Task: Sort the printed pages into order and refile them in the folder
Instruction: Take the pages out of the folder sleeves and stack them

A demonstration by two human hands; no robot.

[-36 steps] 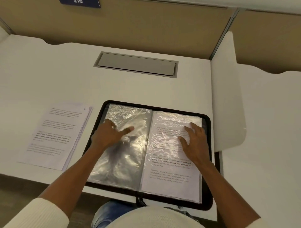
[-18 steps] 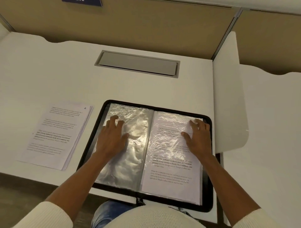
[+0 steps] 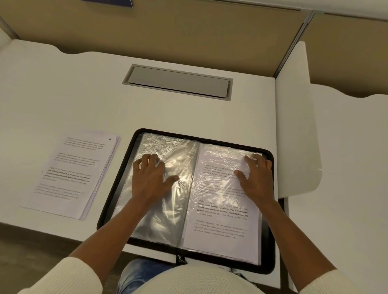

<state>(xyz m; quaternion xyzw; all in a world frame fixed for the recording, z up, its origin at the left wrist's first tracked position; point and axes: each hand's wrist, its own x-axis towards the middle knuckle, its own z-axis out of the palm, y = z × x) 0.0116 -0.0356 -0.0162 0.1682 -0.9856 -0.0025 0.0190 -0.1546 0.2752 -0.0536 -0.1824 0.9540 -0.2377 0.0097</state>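
Now both hands lie flat on the open folder (image 3: 270, 241) at the near edge of the worktop (image 3: 84, 100).
From the head view, the left hand (image 3: 150, 180) presses spread fingers on an empty plastic sleeve (image 3: 159, 209); the right hand (image 3: 255, 178), fingers spread, presses the sleeved printed page (image 3: 222, 226). Just left of the folder lies the loose stack of pages (image 3: 71, 174).

The blue sign (image 3: 109, 2) on the partition is cut off by the top edge, so its lettering cannot be read. The right hand (image 3: 257, 178) covers part of the filed page (image 3: 222, 222), and glare blurs its upper lines. The loose stack (image 3: 71, 174) shows only its top sheet, in print too fine to read. The left hand (image 3: 150, 180) hides part of the clear sleeve (image 3: 155, 222). The right forearm crosses the folder (image 3: 269, 247) rim.
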